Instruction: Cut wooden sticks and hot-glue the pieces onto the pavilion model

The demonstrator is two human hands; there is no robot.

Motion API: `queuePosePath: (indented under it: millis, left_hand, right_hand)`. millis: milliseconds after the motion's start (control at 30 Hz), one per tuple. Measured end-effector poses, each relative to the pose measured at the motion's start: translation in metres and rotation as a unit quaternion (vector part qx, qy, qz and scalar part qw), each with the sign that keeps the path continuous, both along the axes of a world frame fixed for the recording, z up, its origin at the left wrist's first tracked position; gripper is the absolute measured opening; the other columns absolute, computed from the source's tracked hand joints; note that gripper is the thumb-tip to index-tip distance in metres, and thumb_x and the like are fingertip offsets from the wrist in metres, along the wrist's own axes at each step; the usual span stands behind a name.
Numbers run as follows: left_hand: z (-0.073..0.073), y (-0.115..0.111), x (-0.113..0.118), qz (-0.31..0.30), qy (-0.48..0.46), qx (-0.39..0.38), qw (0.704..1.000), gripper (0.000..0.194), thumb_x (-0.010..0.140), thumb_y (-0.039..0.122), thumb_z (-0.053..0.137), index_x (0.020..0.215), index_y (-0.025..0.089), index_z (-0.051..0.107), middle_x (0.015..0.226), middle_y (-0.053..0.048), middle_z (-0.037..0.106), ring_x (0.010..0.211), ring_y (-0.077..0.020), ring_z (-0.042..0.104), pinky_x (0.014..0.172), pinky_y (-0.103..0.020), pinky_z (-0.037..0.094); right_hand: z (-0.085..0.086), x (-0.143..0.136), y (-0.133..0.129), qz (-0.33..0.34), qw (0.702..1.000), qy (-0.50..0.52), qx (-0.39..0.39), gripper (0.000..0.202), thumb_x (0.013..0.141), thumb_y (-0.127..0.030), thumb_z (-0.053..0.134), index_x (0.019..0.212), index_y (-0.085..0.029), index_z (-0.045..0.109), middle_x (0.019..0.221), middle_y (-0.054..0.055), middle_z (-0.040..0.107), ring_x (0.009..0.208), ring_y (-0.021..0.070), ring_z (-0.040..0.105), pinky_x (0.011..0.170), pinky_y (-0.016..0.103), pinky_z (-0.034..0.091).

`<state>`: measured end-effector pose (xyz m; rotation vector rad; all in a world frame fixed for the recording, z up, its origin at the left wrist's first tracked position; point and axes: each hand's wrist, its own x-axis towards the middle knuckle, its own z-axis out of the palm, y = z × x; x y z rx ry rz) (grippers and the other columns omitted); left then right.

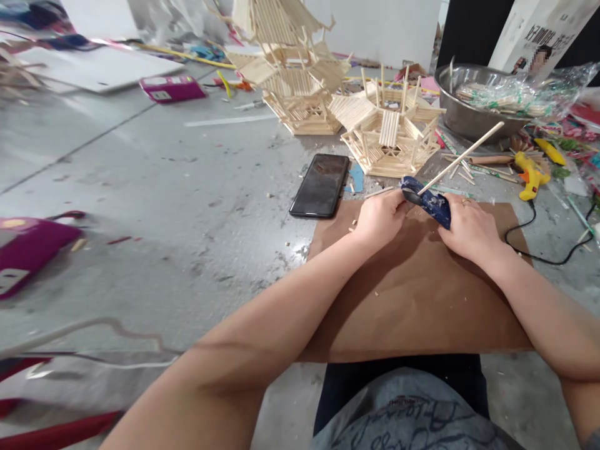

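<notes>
My right hand is wrapped round a dark blue hand tool with pale specks on it. A long thin wooden stick slants up to the right from the tool's head. Close to that head, my left hand has its fingers bent together; a short piece of stick shows just above them, and what the fingertips grip is hidden. Both hands are over the far part of a brown paper sheet. Beyond them stands a low, six-sided stick structure with upright posts.
A black phone lies left of my hands. Behind stands a taller stick tower. A metal bowl of bagged sticks and a yellow glue gun with a black cord are at the right. Purple boxes lie left.
</notes>
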<state>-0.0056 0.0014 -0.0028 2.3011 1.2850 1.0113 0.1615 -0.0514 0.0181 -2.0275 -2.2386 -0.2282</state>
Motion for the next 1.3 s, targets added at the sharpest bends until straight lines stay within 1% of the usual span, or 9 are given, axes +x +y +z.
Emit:
queuePosePath:
  millis: [133, 267, 433, 567, 700, 867, 1033, 1200, 1300]
  left_hand:
    - [0.000, 0.002, -0.002, -0.065, -0.072, -0.028, 0.995, 0.018, 0.078, 0.022, 0.046, 0.071, 0.012, 0.060, 0.064, -0.002, 0.061, 0.061, -0.0108, 0.054, 0.057, -0.021, 0.040]
    - [0.003, 0.002, -0.004, -0.124, -0.099, -0.055, 0.986, 0.016, 0.078, 0.018, 0.044, 0.071, 0.013, 0.057, 0.061, 0.000, 0.057, 0.058, -0.0080, 0.051, 0.057, -0.019, 0.040]
    - [0.000, -0.001, -0.001, -0.093, -0.115, -0.008, 0.989, 0.011, 0.079, 0.021, 0.045, 0.082, 0.014, 0.053, 0.065, 0.000, 0.056, 0.060, -0.0085, 0.050, 0.058, -0.021, 0.041]
    - [-0.001, -0.006, 0.002, -0.084, -0.120, 0.012, 0.989, 0.010, 0.082, 0.022, 0.043, 0.079, 0.016, 0.049, 0.067, -0.001, 0.055, 0.062, -0.0093, 0.050, 0.060, -0.022, 0.042]
    - [0.004, -0.011, 0.004, -0.093, -0.139, 0.000, 0.986, 0.017, 0.084, 0.027, 0.040, 0.075, 0.016, 0.048, 0.065, -0.001, 0.054, 0.062, -0.0104, 0.050, 0.060, -0.023, 0.042]
    - [0.011, -0.014, 0.005, -0.111, -0.176, -0.051, 0.977, 0.028, 0.083, 0.040, 0.042, 0.073, 0.016, 0.052, 0.065, -0.002, 0.055, 0.065, -0.0122, 0.051, 0.060, -0.024, 0.042]
    - [0.019, -0.014, 0.003, -0.175, -0.229, -0.122, 0.950, 0.036, 0.079, 0.050, 0.045, 0.073, 0.015, 0.055, 0.062, 0.000, 0.052, 0.060, -0.0099, 0.046, 0.057, -0.023, 0.040]
    - [0.020, -0.013, 0.003, -0.186, -0.285, -0.207, 0.917, 0.038, 0.072, 0.053, 0.053, 0.065, 0.016, 0.051, 0.052, 0.004, 0.037, 0.048, -0.0059, 0.031, 0.045, -0.021, 0.027]
    - [0.020, -0.012, 0.004, -0.215, -0.303, -0.260, 0.891, 0.038, 0.069, 0.054, 0.056, 0.065, 0.016, 0.048, 0.048, 0.006, 0.031, 0.044, -0.0049, 0.024, 0.041, -0.022, 0.020]
  right_hand:
    - [-0.001, 0.003, 0.000, 0.009, 1.000, 0.003, 0.017, 0.048, 0.071, -0.025, 0.047, 0.117, -0.010, 0.043, 0.105, 0.016, 0.058, 0.095, 0.0275, 0.054, 0.073, 0.038, 0.044]
    - [-0.002, 0.006, 0.000, 0.028, 0.999, 0.011, 0.037, 0.048, 0.071, -0.024, 0.046, 0.118, -0.010, 0.043, 0.107, 0.016, 0.058, 0.098, 0.0274, 0.052, 0.077, 0.039, 0.043]
    - [-0.001, 0.006, -0.001, 0.027, 0.999, 0.030, 0.030, 0.050, 0.071, -0.025, 0.047, 0.119, -0.012, 0.041, 0.108, 0.015, 0.058, 0.098, 0.0272, 0.053, 0.078, 0.039, 0.043]
    - [0.000, 0.004, -0.003, 0.032, 0.998, 0.050, 0.032, 0.051, 0.070, -0.025, 0.047, 0.120, -0.012, 0.041, 0.109, 0.014, 0.058, 0.101, 0.0271, 0.052, 0.079, 0.039, 0.043]
    - [0.000, 0.006, -0.003, 0.048, 0.994, 0.088, 0.039, 0.051, 0.071, -0.025, 0.046, 0.120, -0.012, 0.040, 0.113, 0.015, 0.056, 0.103, 0.0266, 0.052, 0.083, 0.039, 0.043]
    - [-0.002, 0.009, -0.002, 0.070, 0.991, 0.109, 0.044, 0.051, 0.073, -0.027, 0.044, 0.121, -0.012, 0.040, 0.114, 0.014, 0.056, 0.106, 0.0263, 0.050, 0.085, 0.039, 0.042]
    - [-0.005, 0.012, -0.001, 0.093, 0.987, 0.117, 0.053, 0.050, 0.073, -0.027, 0.043, 0.121, -0.013, 0.038, 0.117, 0.014, 0.054, 0.107, 0.0254, 0.049, 0.088, 0.040, 0.040]
    - [-0.006, 0.014, 0.001, 0.098, 0.986, 0.127, 0.052, 0.051, 0.073, -0.025, 0.044, 0.122, -0.012, 0.038, 0.116, 0.014, 0.054, 0.108, 0.0256, 0.048, 0.090, 0.041, 0.039]
    - [-0.007, 0.018, 0.004, 0.127, 0.981, 0.136, 0.051, 0.053, 0.073, -0.026, 0.044, 0.123, -0.012, 0.036, 0.118, 0.015, 0.052, 0.111, 0.0252, 0.046, 0.091, 0.042, 0.037]
